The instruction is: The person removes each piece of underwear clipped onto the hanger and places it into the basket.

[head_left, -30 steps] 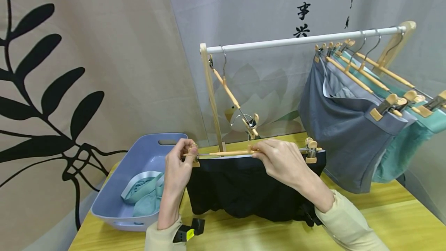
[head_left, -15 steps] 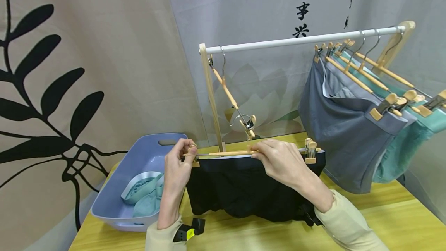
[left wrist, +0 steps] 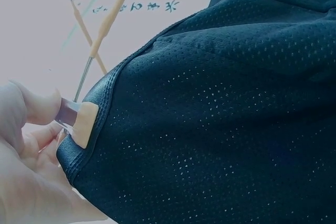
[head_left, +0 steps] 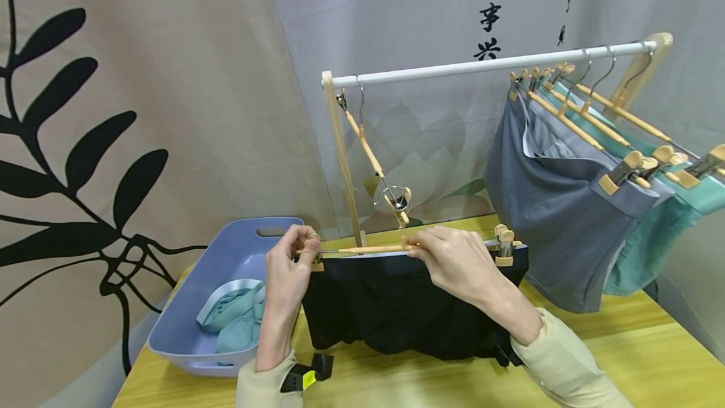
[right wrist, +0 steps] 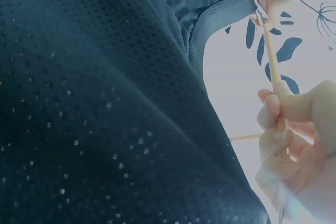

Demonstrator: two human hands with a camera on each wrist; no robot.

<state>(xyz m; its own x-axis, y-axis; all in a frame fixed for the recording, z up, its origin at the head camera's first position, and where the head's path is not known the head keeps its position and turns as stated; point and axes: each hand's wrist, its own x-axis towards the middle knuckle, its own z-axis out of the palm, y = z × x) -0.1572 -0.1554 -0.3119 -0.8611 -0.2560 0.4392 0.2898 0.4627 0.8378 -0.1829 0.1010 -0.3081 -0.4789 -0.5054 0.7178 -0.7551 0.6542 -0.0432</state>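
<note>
Black underpants (head_left: pixel 396 307) of perforated fabric hang by the waistband from a clip hanger (head_left: pixel 374 249) with a light wooden bar. My left hand (head_left: pixel 291 266) pinches the left clip (left wrist: pixel 84 124), which bites the waistband's corner in the left wrist view. With thumb and fingers my right hand (head_left: pixel 461 263) grips the bar near its middle, also seen in the right wrist view on the bar (right wrist: pixel 273 56). At the right end another clip (head_left: pixel 504 247) sits on the waistband. The hanger's hook is mostly hidden by the right hand.
Beyond my hands stands a rack with a white rail (head_left: pixel 453 68). A bare clip hanger (head_left: pixel 365 147) hangs at its left end. Grey underpants (head_left: pixel 555 206) and teal ones (head_left: pixel 634 257) hang at its right. On the table's left is a blue basket (head_left: pixel 187 294) with teal fabric (head_left: pixel 238 313) inside.
The lower end of the bare hanger on the rack has swung slightly left. Both hands and the black underpants stay nearly where they were.
</note>
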